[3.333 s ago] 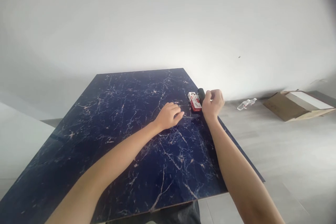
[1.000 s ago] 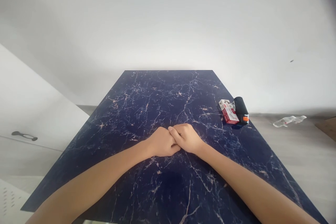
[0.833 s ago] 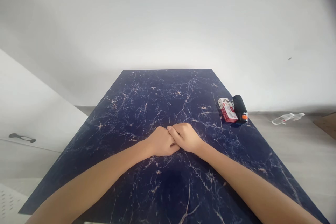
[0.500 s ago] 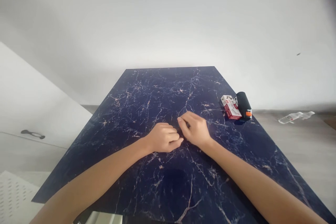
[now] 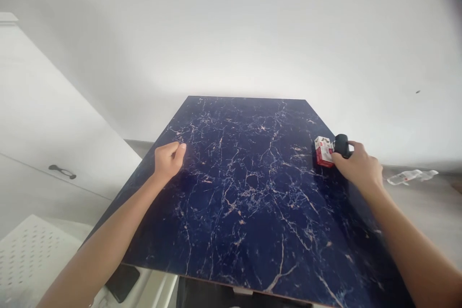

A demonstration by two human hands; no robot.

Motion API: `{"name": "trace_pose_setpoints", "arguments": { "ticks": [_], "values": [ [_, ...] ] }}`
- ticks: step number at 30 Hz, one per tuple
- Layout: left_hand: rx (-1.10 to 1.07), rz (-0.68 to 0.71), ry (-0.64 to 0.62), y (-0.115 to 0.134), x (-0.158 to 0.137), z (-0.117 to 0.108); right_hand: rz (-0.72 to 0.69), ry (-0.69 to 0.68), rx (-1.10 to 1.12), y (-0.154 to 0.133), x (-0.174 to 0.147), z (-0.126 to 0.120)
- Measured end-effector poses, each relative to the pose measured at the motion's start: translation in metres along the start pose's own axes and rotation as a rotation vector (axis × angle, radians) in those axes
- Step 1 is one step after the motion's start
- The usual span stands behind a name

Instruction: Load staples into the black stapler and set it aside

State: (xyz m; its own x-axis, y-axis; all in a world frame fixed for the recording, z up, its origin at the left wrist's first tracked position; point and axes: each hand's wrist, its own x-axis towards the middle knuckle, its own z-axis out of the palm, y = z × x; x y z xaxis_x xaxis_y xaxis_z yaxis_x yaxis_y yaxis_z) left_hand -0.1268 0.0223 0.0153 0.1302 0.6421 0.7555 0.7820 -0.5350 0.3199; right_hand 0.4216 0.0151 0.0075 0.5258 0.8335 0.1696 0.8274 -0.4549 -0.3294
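My right hand [image 5: 357, 166] reaches to the table's right edge, thumb and fingers closed around the near end of a black cylinder [image 5: 341, 144]. What the cylinder is I cannot tell, since the hand covers part of it. Touching or almost touching my thumb is a small red and white box [image 5: 324, 151], just left of the cylinder. My left hand [image 5: 169, 158] is a closed fist at the left side of the dark blue marbled table [image 5: 249, 183], with nothing showing in it.
A white cabinet [image 5: 43, 120] with a dark handle stands at the left. Past the right edge, a clear plastic bottle [image 5: 407, 176] lies on the floor. A dark phone-like object [image 5: 122, 283] and a white perforated surface [image 5: 29, 250] are at lower left. The wall lies behind.
My hands were close together at mid-table. The left has moved left as a fist; the right has gone right and closed on the black cylinder. The view has shifted slightly.
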Motion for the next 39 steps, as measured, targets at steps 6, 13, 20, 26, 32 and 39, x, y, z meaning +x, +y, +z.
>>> {"name": "trace_pose_setpoints", "arguments": {
  "ticks": [6, 13, 20, 26, 32, 39],
  "values": [
    [0.044, -0.055, -0.067, -0.014, 0.002, 0.002, -0.225, -0.083, 0.118, -0.114, -0.044, 0.028],
    [0.034, -0.355, -0.293, -0.047, -0.003, 0.008, -0.652, -0.258, 0.397, -0.304, -0.149, 0.074],
    [0.052, -0.343, -0.395, -0.06, -0.005, 0.007, -0.869, -0.288, 0.581, -0.354, -0.186, 0.108],
    [0.25, -0.361, -0.151, -0.086, -0.001, -0.002, -0.805, -0.301, 0.747, -0.345, -0.167, 0.118],
    [0.123, -0.411, -0.364, -0.093, -0.001, 0.001, -0.829, -0.318, 0.755, -0.347, -0.169, 0.119],
    [0.053, -0.303, -0.627, -0.047, 0.0, -0.009, -0.683, -0.371, 0.885, -0.347, -0.158, 0.129]
  ]
}}
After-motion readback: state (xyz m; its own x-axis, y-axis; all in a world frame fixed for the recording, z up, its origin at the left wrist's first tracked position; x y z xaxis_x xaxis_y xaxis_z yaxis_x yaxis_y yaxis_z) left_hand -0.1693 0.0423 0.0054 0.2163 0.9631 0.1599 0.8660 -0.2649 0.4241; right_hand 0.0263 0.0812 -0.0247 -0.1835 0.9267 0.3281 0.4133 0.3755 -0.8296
